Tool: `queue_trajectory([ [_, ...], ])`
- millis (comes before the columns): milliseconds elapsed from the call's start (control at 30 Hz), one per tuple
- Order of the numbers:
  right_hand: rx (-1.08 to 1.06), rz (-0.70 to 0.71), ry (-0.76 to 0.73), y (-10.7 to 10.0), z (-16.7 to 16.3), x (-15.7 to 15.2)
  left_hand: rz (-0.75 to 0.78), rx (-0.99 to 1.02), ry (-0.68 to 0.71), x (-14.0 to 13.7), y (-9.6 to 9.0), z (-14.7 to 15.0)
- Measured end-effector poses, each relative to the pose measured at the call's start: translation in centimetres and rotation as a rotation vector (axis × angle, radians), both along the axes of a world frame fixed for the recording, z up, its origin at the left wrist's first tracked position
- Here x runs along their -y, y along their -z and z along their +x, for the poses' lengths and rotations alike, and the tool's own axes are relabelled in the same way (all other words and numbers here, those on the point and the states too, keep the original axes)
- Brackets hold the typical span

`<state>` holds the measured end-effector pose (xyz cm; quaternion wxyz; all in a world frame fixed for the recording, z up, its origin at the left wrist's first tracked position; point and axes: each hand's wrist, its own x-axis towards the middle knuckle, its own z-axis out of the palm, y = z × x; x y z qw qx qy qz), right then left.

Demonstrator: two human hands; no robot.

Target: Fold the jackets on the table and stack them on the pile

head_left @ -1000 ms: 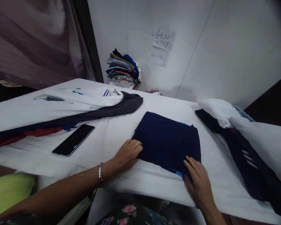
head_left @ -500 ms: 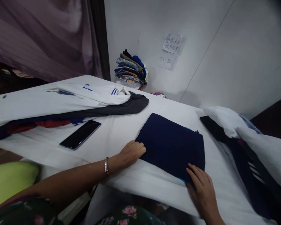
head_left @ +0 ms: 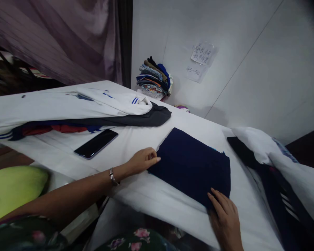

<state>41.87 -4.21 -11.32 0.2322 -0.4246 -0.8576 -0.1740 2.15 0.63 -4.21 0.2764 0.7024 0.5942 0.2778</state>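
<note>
One navy cloth (head_left: 191, 165) lies folded on the table (head_left: 134, 141). The left hand (head_left: 143, 159), loosely curled, thumb parted from fingers, is at its left edge, contact unclear; the right hand (head_left: 225, 214) rests nearly straight fingers on the near right corner.

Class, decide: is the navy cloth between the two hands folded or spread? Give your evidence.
Folded: the navy cloth lies as a compact, flat, roughly four-sided packet, with lighter blue peeking out at its edges.

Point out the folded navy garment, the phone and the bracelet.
Folded navy garment (head_left: 192, 164), head view, middle of top face.
Phone (head_left: 96, 143), head view, middle of screen.
Bracelet (head_left: 112, 176), head view, visible band.
</note>
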Motion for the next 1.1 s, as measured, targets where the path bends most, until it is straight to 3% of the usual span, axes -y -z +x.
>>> queue_trajectory([
  [100, 0.005, 0.002, 0.007, 0.0, 0.0, 0.0, -0.131, 0.124, -0.218, -1.5, 0.4, 0.0],
  [200, 0.003, -0.001, 0.006, 0.0, 0.0, 0.1, -0.304, 0.27, -0.186, -2.6, 0.8, 0.6],
  [300, -0.01, 0.003, 0.003, 0.0, 0.0, 0.1, -0.328, 0.299, -0.152, -2.7, 1.2, 1.0],
  [433, -0.01, -0.001, -0.012, 0.0, 0.0, 0.2, -0.223, -0.069, -0.135, -2.2, 1.1, 0.8],
  [567, -0.021, 0.001, -0.012, 0.0, 0.0, 0.1, -0.099, -0.377, -0.102, -2.0, -0.2, 1.1],
  [667, -0.026, 0.004, -0.016, 0.0, -0.1, 0.0, 0.183, -0.409, -0.028, -2.2, -0.9, 2.2],
  [767, -0.025, 0.003, -0.011, 0.0, -0.2, -0.1, 0.421, -0.392, 0.187, -2.4, -0.1, 3.8],
  [833, -0.02, 0.0, -0.013, -0.3, -0.4, 0.0, 0.432, -0.439, 0.302, -2.6, 1.2, 4.5],
  [933, 0.0, -0.03, 0.002, -1.5, -0.9, 0.7, 0.39, -0.493, 0.348, -3.0, 3.0, 4.8],
  [1100, 0.006, -0.206, 0.087, -6.2, -2.6, 1.7, 0.388, -0.519, 0.348, -3.6, 3.7, 4.6],
])
